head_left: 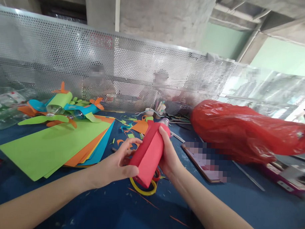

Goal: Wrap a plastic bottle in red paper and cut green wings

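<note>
A piece of red paper (148,154), curved into a tube with a long overlapping edge, is held above the middle of the table. My left hand (120,161) grips its near left side, the thumb at the lower edge. Along the right side lies my right hand (169,155), thumb on top and fingers hidden behind. A clear plastic end (164,121) shows just beyond the paper; I cannot tell whether a bottle is inside. Under it, scissors with yellow and red handles (146,191) lie on the table, partly covered.
Coloured paper sheets (53,142) and bottle models with paper propellers (59,103) are at left, beside clear bottles (10,106). Paper scraps (139,126) lie ahead. A phone (202,163) and red plastic bag (232,130) are at right. A perforated metal screen (136,67) stands behind.
</note>
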`<state>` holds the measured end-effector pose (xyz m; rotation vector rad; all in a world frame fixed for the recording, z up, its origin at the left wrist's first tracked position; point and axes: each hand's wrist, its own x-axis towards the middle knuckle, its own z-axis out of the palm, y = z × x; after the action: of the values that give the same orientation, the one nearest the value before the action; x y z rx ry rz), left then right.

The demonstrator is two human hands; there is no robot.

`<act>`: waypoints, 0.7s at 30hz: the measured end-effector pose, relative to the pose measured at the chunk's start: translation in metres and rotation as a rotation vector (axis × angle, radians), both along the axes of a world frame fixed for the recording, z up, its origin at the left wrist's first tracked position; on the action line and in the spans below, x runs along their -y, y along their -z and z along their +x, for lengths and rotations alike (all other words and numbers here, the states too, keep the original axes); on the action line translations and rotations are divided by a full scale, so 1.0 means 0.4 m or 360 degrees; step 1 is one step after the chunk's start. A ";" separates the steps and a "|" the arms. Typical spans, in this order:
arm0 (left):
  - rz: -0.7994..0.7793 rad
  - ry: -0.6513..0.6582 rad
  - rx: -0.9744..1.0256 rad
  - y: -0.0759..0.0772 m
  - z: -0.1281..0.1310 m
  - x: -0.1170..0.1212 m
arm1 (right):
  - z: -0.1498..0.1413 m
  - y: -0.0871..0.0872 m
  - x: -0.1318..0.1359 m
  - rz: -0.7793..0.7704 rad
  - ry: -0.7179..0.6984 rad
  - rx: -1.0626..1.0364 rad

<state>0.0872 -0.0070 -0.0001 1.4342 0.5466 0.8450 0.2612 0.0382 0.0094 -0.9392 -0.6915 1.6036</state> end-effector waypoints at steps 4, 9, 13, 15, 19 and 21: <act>-0.0135 -0.0091 -0.0112 -0.003 0.005 0.009 | -0.018 0.003 0.016 0.0202 0.0051 0.0061; 0.0040 -0.0321 -0.0519 -0.005 0.017 0.038 | -0.035 0.014 0.039 0.0379 0.0068 0.0134; 0.0192 -0.0327 -0.0637 0.007 0.019 0.048 | -0.033 0.018 0.049 0.0482 0.0083 0.0186; 0.0262 -0.0307 -0.0686 0.013 0.016 0.048 | -0.025 0.016 0.048 0.0507 0.0044 0.0193; 0.0484 -0.0398 -0.0877 0.010 0.008 0.043 | -0.007 0.010 0.040 0.0533 -0.0083 0.0167; 0.0575 -0.0471 -0.0961 0.006 0.004 0.040 | -0.002 0.006 0.038 0.0536 -0.0136 0.0145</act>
<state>0.0888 -0.0230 -0.0024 1.9884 1.1252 0.7564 0.2603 0.0232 0.0071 -0.7449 -1.0407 1.4647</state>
